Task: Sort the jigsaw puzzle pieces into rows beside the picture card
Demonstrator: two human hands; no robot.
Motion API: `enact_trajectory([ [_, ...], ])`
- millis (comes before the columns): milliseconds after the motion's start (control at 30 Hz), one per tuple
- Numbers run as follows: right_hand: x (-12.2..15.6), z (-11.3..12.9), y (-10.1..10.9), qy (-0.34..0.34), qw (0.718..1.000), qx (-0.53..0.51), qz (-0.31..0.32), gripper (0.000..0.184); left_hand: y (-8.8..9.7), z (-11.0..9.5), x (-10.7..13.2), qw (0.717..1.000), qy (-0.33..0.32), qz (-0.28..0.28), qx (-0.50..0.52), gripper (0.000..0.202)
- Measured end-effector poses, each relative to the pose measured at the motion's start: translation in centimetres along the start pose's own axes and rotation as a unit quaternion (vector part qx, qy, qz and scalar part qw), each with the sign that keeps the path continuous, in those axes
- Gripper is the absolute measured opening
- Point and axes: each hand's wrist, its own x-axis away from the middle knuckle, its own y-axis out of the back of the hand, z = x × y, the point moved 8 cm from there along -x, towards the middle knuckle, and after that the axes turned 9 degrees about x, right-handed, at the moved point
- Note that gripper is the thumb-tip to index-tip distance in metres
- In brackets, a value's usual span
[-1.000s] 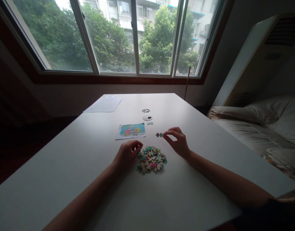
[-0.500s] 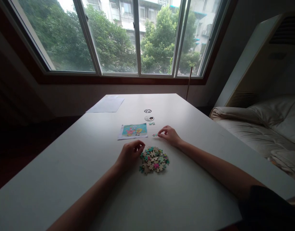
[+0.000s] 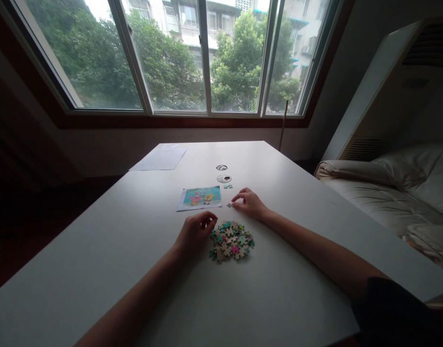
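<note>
A heap of loose jigsaw puzzle pieces (image 3: 231, 241), some bare brown side up, others teal, yellow or pink, lies on the white table (image 3: 279, 289). At its upper left edge rests my left hand (image 3: 195, 231), fingers curled with the tips close together; whether anything is between them is hidden. Farther out, my right hand (image 3: 251, 203) pinches at a small puzzle piece (image 3: 229, 205) flat on the table, right of the picture sheet (image 3: 201, 197). That sheet shows colourful cartoon figures on teal. Beyond it lie a few teal pieces (image 3: 228, 186) side by side.
Two round, dark-and-white patterned discs (image 3: 224, 178) lie past the teal pieces. White paper sheets (image 3: 160, 158) are at the table's far left corner. A window spans the far wall, and a pale sofa (image 3: 373, 188) stands to the right.
My right hand has shifted slightly left and nearer to me, and the small puzzle piece at its fingertips has moved left with it. My left hand stays by the heap.
</note>
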Motion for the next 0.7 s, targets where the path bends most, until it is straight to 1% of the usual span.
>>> enact_trajectory([
  [300, 0.0, 0.3, -0.3, 0.021, 1.000, 0.007, 0.010, 0.012, 0.0, 0.1, -0.1, 1.000, -0.002, -0.003, -0.005, 0.015],
  [467, 0.3, 0.7, 0.3, 0.017, 0.999, -0.035, 0.010, 0.015, -0.1, 0.2, 0.0, 1.000, -0.003, -0.002, -0.005, 0.014],
  [567, 1.7, 1.9, 1.2, 0.043, 0.997, -0.060, 0.019, 0.015, -0.2, 0.2, -0.1, 1.000, -0.005, 0.004, -0.013, 0.013],
  [700, 4.5, 3.5, 1.7, 0.074, 0.991, -0.080, 0.075, 0.018, -1.0, -0.3, -0.3, 0.998, -0.041, 0.044, -0.022, 0.015],
])
